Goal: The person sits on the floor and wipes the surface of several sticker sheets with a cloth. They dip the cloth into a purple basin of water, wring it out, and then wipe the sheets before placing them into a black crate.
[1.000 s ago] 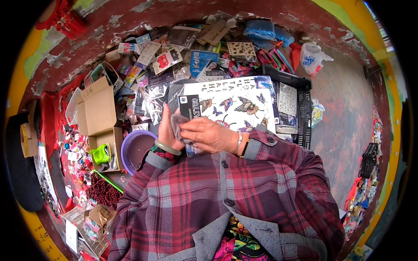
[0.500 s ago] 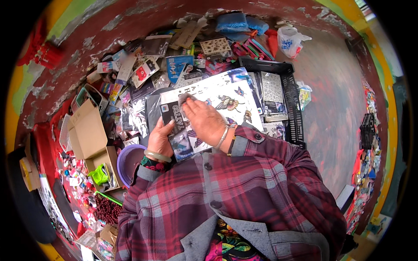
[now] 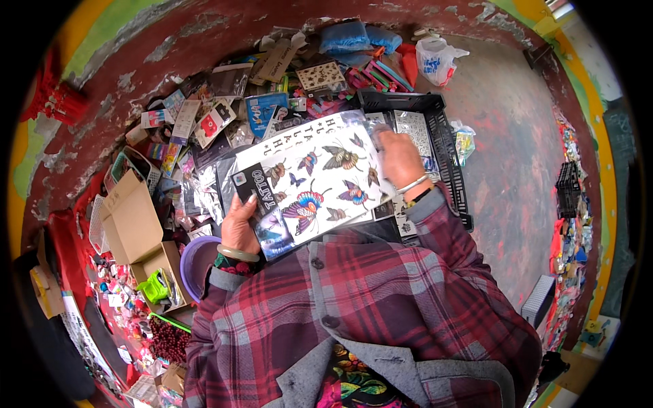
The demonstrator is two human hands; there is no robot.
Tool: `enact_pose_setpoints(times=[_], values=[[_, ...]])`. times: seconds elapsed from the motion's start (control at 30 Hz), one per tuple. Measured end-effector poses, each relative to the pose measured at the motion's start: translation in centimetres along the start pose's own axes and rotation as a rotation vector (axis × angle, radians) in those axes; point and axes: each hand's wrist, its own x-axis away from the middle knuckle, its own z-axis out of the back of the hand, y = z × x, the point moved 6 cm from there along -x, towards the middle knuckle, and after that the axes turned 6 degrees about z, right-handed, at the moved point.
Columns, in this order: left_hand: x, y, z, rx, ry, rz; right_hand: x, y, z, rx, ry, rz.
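Note:
Along its left edge, my left hand (image 3: 239,228) grips a temporary tattoo sheet (image 3: 325,207), thumb on top. The sheet is white with coloured butterflies, has a dark header strip and lies tilted in front of my chest. A second white sheet with black lettering (image 3: 292,141) shows beyond its far edge. My right hand (image 3: 401,160) is at the right edge of the tattoo sheet, its fingers closed and blurred. A small greyish wad seems to be at those fingertips; what it is cannot be made out. Clear plastic wrap (image 3: 228,173) lies under the left side of the sheet.
A black plastic crate (image 3: 452,156) with more packaged sheets (image 3: 413,132) stands to the right. Left are a purple bucket (image 3: 195,268), an open cardboard box (image 3: 139,217) and mixed small packages. Blue bags (image 3: 345,39) and a white plastic bag (image 3: 435,61) sit farther off.
My right hand has moved right across the tattoo sheet, from its upper left to its right edge, uncovering the butterflies. My left hand still holds the left edge.

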Motion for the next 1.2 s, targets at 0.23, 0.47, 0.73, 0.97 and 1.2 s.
enact_pose_setpoints(times=[0.23,0.47,0.73,0.97,1.2], values=[[-0.2,0.5,1.6,0.18,0.073,-0.092,-2.1,-6.2,8.5,-0.04,0.481,0.23],[-1.4,-0.2,5.4,0.098,0.21,-0.036,0.2,-22.0,-2.0,-0.743,-0.268,0.783],[-1.1,0.1,2.3,0.156,0.128,-0.147,0.8,-17.3,-1.6,-0.38,-0.18,0.666],[-0.8,0.5,1.7,0.143,0.155,-0.134,-0.8,-9.7,1.5,-0.04,0.002,0.438],[-1.2,0.3,2.2,0.123,0.137,-0.148,-2.8,-1.8,4.8,-0.052,0.096,0.115]])
